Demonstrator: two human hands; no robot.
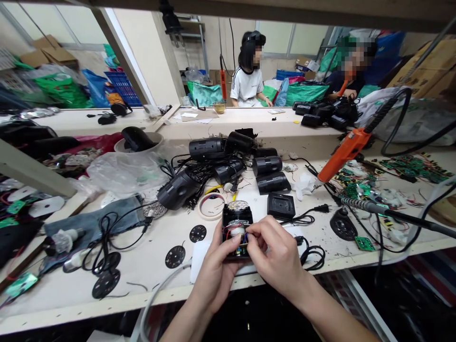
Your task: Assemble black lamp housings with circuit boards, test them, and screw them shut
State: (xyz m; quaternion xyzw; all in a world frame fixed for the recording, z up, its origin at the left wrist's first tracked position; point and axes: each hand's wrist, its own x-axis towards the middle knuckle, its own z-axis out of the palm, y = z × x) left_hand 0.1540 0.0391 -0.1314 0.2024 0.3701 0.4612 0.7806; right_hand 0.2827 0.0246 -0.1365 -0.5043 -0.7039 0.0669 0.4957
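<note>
My left hand (218, 266) grips the near end of an opened black device shell (237, 223) over the workbench's front edge. Inside the shell I see a silver motor, red and blue wires and a small board. My right hand (276, 254) pinches at those wires and the board from the right. A round perforated grille sits at the shell's far end. A black cover piece (281, 206) lies on the bench just right of the shell.
Several black cylindrical housings (213, 161) with tangled cables lie behind the shell. An orange electric screwdriver (342, 154) hangs at right, a soldering iron (377, 208) beneath it. Green circuit boards (409, 166) are scattered right; black discs (175, 256) and a tape roll (211, 205) left. Two people sit at the far bench.
</note>
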